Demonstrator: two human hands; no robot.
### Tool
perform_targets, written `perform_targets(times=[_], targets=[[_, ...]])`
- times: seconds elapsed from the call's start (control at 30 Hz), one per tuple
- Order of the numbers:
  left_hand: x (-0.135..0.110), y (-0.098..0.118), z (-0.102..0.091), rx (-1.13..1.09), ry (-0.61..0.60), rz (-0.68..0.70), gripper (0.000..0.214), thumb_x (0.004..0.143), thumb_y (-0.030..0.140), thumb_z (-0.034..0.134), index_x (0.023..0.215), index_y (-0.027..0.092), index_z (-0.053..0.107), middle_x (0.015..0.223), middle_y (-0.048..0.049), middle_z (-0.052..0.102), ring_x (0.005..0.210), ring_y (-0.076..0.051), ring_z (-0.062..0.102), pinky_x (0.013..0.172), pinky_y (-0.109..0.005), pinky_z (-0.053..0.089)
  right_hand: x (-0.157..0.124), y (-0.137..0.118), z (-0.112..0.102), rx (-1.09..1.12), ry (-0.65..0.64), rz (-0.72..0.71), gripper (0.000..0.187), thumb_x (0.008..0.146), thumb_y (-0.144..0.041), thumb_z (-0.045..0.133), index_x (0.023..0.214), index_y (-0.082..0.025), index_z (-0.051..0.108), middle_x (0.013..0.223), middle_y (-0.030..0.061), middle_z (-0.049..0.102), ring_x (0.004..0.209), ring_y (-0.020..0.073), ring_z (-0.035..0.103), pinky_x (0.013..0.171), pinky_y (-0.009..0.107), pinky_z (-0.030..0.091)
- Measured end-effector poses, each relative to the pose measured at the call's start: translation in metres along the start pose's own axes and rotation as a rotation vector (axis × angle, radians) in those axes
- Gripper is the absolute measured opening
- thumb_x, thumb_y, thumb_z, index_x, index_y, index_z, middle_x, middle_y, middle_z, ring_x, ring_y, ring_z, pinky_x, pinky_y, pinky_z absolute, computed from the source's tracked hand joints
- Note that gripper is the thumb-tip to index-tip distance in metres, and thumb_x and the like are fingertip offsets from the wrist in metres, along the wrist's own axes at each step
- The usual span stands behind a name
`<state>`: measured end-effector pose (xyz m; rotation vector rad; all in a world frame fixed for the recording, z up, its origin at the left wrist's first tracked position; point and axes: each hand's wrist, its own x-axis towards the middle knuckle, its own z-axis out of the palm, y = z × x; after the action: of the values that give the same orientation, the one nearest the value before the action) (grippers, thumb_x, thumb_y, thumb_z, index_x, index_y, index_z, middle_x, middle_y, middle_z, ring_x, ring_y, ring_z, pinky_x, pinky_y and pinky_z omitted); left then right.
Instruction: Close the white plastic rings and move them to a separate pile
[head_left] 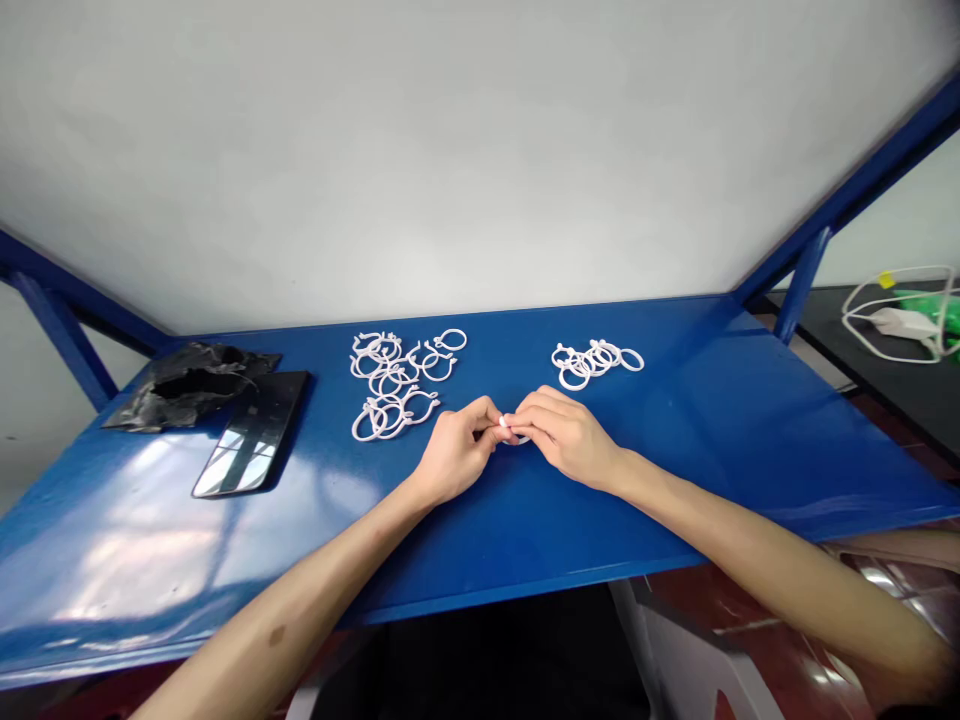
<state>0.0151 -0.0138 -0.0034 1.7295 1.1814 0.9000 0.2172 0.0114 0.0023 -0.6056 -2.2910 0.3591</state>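
Note:
My left hand [456, 452] and my right hand [568, 437] meet at the middle of the blue table [697, 450], fingers pinched together on one white plastic ring [512, 430], mostly hidden between them. A loose pile of several white rings [397, 382] lies just beyond my left hand. A smaller bunch of white rings [595, 362] lies beyond my right hand.
A black phone [253, 432] lies face up at the table's left, next to a crumpled black plastic bag [187, 384]. A white wall stands behind the table. At the far right, a dark surface holds a white cable [900, 318].

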Motion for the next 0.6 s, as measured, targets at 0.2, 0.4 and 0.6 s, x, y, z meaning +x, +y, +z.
perform_targets(times=[0.2,0.4,0.6], targets=[[0.008,0.006,-0.008,0.165,-0.025,0.081,0.010,0.097,0.030,0.056,0.091,0.023,0.059,0.086,-0.0007,0.077,0.078,-0.017,0.071,0.075,-0.028,0.052,0.003,0.007,-0.001,-0.037,0.009,0.029,0.023,0.105,-0.023,0.048,0.103,-0.021,0.071,0.091,0.0076,0.072,0.082,0.0210,0.062,0.074,0.037,0.054],[0.009,0.008,-0.045,0.976,0.177,0.243,0.027,0.093,0.031,0.060,0.116,0.020,0.068,0.112,-0.0145,0.069,0.107,-0.033,0.062,0.095,-0.048,0.048,0.004,0.044,-0.031,-0.277,0.151,0.198,0.018,0.102,-0.030,0.056,0.097,-0.023,0.071,0.089,0.0061,0.073,0.085,0.0237,0.061,0.079,0.042,0.052],[0.008,-0.010,-0.069,1.225,0.095,0.137,0.025,0.088,0.027,0.059,0.107,0.017,0.072,0.105,-0.0156,0.070,0.105,-0.037,0.061,0.088,-0.049,0.046,-0.008,0.085,-0.058,-0.519,0.213,0.454,0.015,0.096,-0.033,0.064,0.099,-0.023,0.074,0.101,0.0104,0.069,0.102,0.0320,0.056,0.087,0.051,0.053]])
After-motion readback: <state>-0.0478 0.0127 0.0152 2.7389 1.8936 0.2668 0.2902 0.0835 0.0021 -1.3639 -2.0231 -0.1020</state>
